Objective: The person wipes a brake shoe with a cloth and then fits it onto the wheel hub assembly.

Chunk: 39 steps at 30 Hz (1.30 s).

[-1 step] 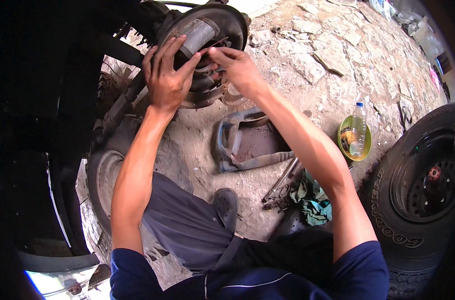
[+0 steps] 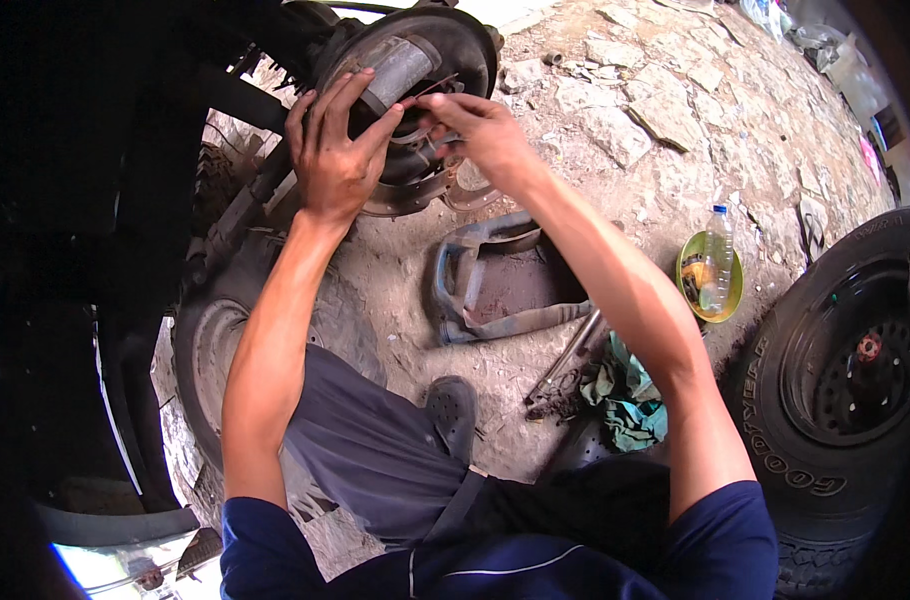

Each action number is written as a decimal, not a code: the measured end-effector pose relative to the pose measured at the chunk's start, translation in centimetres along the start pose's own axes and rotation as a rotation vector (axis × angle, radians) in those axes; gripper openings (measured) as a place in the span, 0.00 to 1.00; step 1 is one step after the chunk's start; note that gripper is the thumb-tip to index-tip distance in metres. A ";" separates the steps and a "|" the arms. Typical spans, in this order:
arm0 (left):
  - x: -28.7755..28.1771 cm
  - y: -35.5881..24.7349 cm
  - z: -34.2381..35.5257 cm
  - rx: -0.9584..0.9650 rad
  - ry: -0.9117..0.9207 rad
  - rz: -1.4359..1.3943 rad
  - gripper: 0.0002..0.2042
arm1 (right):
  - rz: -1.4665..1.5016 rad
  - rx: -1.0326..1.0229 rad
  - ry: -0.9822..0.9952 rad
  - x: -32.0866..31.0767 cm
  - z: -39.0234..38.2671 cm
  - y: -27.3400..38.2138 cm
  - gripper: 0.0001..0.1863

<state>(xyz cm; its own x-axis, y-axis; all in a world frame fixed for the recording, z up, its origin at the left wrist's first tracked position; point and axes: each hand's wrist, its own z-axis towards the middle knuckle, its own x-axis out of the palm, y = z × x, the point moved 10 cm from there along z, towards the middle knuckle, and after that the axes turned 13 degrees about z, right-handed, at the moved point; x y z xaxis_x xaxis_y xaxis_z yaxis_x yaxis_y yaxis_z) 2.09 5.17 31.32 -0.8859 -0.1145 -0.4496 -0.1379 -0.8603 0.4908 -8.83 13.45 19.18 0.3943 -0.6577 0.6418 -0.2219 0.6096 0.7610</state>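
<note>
A dark, grimy wheel hub with a round backing plate (image 2: 465, 45) and a grey metal cylinder (image 2: 400, 65) is at the upper middle. My left hand (image 2: 335, 150) rests on it with fingers spread over the cylinder's lower side, its thumb near a thin reddish wire or rod (image 2: 438, 86). My right hand (image 2: 485, 145) pinches that thin piece beside my left thumb; its lower fingers are blurred. What lies behind my fingers is partly hidden. Below the hub lies a cut-open grey-blue plastic container (image 2: 510, 280).
A loose wheel with tyre (image 2: 825, 390) is at the right. A yellow-green bowl (image 2: 700, 305) with a bottle (image 2: 717, 250), a metal bar (image 2: 560, 360) and green rags (image 2: 630, 420) lie on stony ground. Dark vehicle bodywork (image 2: 105, 200) fills the left; another tyre (image 2: 205, 390) is beside my leg.
My right hand's lower fingers have shifted slightly under the thin piece. My left hand appears still.
</note>
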 end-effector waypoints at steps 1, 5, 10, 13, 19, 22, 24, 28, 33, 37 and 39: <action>-0.1 0.3 -0.2 -0.002 0.005 0.009 0.16 | -0.053 -0.011 -0.025 -1.4 0.0 0.1 0.18; 0.3 0.1 0.1 -0.013 -0.004 -0.014 0.15 | -0.155 0.201 -0.467 -14.3 -0.6 -3.3 0.15; 0.6 0.1 -0.1 -0.004 0.029 -0.012 0.14 | -0.104 0.613 -0.577 -21.6 -3.9 -14.3 0.26; 0.7 -0.1 0.3 -0.010 0.013 -0.033 0.15 | 0.053 0.644 -0.543 -21.4 -3.3 -18.4 0.36; 0.7 -0.2 0.5 -0.005 0.028 -0.029 0.15 | 0.125 0.594 -0.542 -20.2 -1.0 -21.6 0.29; 0.8 -0.1 0.3 -0.003 0.026 -0.016 0.15 | 0.149 0.540 -0.605 -20.2 -0.3 -20.9 0.18; 0.4 0.3 0.2 -0.020 0.021 -0.011 0.14 | 0.193 0.465 -0.631 -19.7 -0.1 -19.5 0.13; 0.5 -0.1 0.8 -0.019 -0.004 -0.042 0.14 | -0.174 0.118 -0.723 -23.6 1.7 -11.6 0.33; 0.5 0.1 0.3 -0.017 0.003 -0.005 0.14 | -0.770 -0.305 -0.639 -19.3 2.9 -0.7 0.41; 0.8 -0.4 0.9 -0.012 0.011 0.007 0.13 | -0.982 -0.695 -0.516 -14.5 2.3 5.2 0.39; 0.5 0.1 0.5 -0.011 0.017 0.016 0.12 | -0.946 -0.631 -0.442 -11.4 1.9 6.1 0.41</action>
<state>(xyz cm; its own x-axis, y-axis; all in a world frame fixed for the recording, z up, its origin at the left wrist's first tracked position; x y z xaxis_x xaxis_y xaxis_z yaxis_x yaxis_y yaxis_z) 1.43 5.32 31.50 -0.8801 -0.1372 -0.4545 -0.1184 -0.8637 0.4900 -16.37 23.83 16.72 -0.1988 -0.9775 -0.0704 0.5088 -0.1644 0.8451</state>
